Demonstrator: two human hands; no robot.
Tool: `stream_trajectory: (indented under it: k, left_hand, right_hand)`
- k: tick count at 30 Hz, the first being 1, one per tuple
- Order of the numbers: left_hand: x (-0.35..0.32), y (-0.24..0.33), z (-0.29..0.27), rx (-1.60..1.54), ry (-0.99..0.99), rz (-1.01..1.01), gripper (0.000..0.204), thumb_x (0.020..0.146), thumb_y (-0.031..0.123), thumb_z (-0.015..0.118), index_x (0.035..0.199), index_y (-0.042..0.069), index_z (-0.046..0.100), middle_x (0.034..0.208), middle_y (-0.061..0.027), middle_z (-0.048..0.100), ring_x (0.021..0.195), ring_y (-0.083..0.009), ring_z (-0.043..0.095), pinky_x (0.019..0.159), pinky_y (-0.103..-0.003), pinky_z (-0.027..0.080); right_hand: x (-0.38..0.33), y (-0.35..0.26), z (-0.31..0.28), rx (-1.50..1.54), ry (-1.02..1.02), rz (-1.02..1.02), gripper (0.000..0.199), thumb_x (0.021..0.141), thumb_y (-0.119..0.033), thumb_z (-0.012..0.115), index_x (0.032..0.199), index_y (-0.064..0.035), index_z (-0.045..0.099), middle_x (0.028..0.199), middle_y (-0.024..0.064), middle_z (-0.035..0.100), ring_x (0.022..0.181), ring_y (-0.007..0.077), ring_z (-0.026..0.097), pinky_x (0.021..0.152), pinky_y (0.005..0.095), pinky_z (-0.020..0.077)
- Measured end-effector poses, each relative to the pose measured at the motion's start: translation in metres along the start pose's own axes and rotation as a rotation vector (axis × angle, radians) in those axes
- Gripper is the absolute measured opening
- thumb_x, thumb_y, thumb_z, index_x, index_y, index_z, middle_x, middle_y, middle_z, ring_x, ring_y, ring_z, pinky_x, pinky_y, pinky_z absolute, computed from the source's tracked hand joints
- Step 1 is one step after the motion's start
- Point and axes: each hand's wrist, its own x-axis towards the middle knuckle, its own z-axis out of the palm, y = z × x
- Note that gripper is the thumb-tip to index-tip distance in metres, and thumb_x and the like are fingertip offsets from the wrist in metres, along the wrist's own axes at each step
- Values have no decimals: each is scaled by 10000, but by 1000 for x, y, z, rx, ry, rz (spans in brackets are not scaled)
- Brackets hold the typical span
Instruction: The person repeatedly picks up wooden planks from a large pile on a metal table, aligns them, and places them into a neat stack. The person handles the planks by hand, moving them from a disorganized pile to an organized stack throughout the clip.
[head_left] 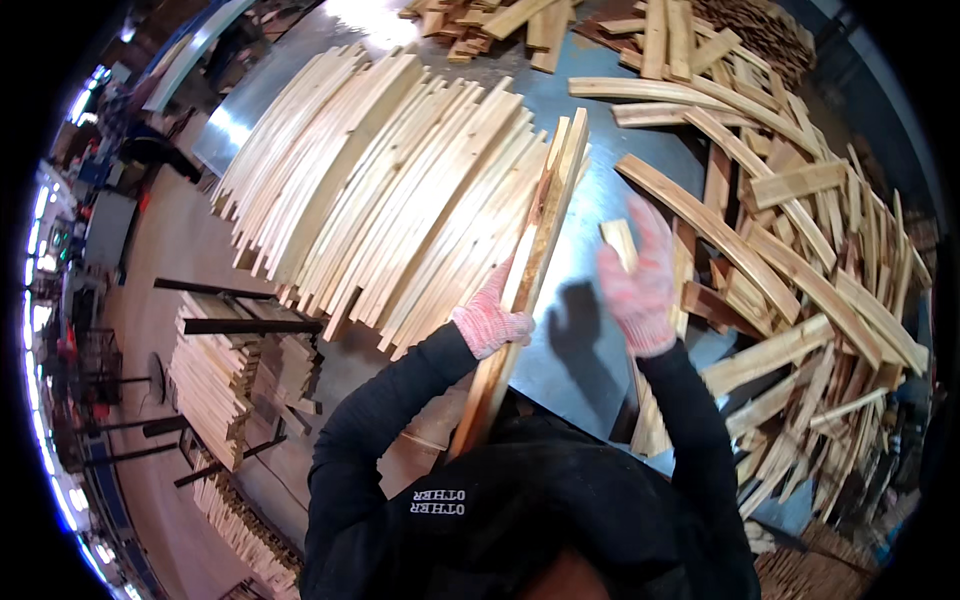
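Observation:
My left hand point(490, 318), in a pink and white knit glove, is closed around long wooden strips point(548, 210). They are held slantwise, near ends by my body and far ends over the table; one face shows rough, dark brown patches. To the right, my gloved right hand point(640, 285) is raised above the metal table, its shadow falling to the left. A pale piece of wood point(620, 243) sits between its thumb and fingers; whether the piece runs on behind the palm I cannot tell. Left of the held strips, many pale strips point(400, 200) lie side by side in a row.
A loose heap of wooden strips point(790, 270) covers the right side of the metal table point(565, 365). More short pieces point(500, 25) lie at the far edge. At lower left, a rack with dark bars point(250, 327) stands by stacked strips point(212, 385).

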Motion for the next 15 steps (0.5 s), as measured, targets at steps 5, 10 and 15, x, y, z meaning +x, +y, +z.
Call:
stream_trajectory:
  k: [5,10,15]
  left_hand:
    - [-4,29,-104,239,285,66,982,714,23,697,1533,39,156,1062,-163,629,867,-206,636,732,-324,559]
    - [3,7,-182,549,385,189,642,696,54,696,1308,26,504,1035,-146,658,870,-215,637,757,-355,548]
    - [30,22,-143,395,307,173,666,731,-33,630,1370,47,458,912,-109,672,797,-201,676,719,-352,575]
  right_hand:
    - [-117,76,34,634,-548,1028,706,966,-312,608,1508,-23,258,965,92,633,747,151,619,692,283,541]
    - [-114,50,123,880,-690,1130,877,971,-378,584,1548,-51,9,826,63,605,613,106,545,521,258,484]
    - [-73,45,189,137,-717,833,1103,855,-485,664,1512,47,-46,1108,211,676,1016,330,662,868,368,515]
